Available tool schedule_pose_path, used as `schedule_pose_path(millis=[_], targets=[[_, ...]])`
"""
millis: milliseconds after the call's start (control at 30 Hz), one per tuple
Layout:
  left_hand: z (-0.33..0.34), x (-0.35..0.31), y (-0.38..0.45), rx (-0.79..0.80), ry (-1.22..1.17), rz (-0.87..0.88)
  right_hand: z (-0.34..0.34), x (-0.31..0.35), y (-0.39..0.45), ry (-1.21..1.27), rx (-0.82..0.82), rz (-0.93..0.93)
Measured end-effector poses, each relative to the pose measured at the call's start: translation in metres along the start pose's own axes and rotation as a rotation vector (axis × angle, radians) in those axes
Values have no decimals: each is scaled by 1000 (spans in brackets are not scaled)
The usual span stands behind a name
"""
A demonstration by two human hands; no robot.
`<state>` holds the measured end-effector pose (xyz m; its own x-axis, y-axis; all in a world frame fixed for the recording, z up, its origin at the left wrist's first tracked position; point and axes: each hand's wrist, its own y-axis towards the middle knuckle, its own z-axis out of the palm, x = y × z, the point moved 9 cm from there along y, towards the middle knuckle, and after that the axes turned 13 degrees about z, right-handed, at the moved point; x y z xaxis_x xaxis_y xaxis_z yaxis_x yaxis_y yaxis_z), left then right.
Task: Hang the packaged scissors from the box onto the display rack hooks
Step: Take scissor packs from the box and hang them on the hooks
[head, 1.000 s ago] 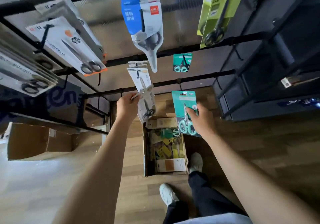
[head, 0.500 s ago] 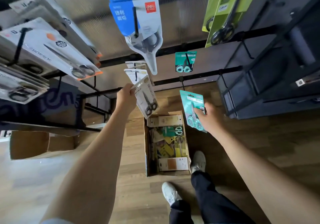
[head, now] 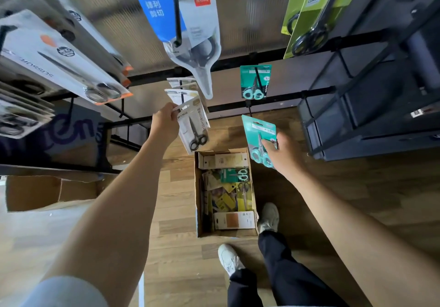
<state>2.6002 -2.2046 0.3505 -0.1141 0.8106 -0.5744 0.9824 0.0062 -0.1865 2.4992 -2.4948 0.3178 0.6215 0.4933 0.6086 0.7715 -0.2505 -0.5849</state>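
Two hands are seen, the left hand (head: 164, 122) and the right hand (head: 284, 154), each with one scissors pack: a white pack (head: 194, 126) and a teal pack (head: 260, 137). One teal pack on a hook (head: 255, 82) is counted at upper centre. One open box (head: 201, 211) lies at lower centre and another cardboard box (head: 33, 192) at left. Two shoes (head: 229, 258) are counted. Perhaps four white packs (head: 177, 90) hang behind the left hand.

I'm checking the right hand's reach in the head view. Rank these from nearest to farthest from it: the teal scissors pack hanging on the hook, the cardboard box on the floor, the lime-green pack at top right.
From the right hand:
1. cardboard box, just below and left, on the floor.
2. teal scissors pack, hanging on its hook above.
3. lime-green pack, high at top right.
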Motion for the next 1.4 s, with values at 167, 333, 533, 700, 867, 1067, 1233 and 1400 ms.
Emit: schedule_pose_path(millis=[167, 333, 533, 700, 867, 1067, 1233, 1400], targets=[[-2, 4, 7, -31, 17, 10, -8, 3, 4, -28, -38, -32], [-2, 8, 13, -30, 18, 26, -11, 2, 7, -15, -58, -32], [1, 8, 13, -41, 17, 25, -11, 6, 11, 8, -57, -35], [-1, 11, 10, -57, 34, 22, -12, 6, 12, 1, -64, -40], [-1, 10, 11, -51, -11, 59, -8, 0, 14, 10, -58, -46], [-2, 12, 17, -51, -15, 88, -5, -4, 14, 20, -52, -47], [3, 13, 21, -34, -8, 84, -5, -4, 15, 3, -55, -47], [5, 12, 37, -15, 18, 53, -7, -4, 20, -1, -58, -50]])
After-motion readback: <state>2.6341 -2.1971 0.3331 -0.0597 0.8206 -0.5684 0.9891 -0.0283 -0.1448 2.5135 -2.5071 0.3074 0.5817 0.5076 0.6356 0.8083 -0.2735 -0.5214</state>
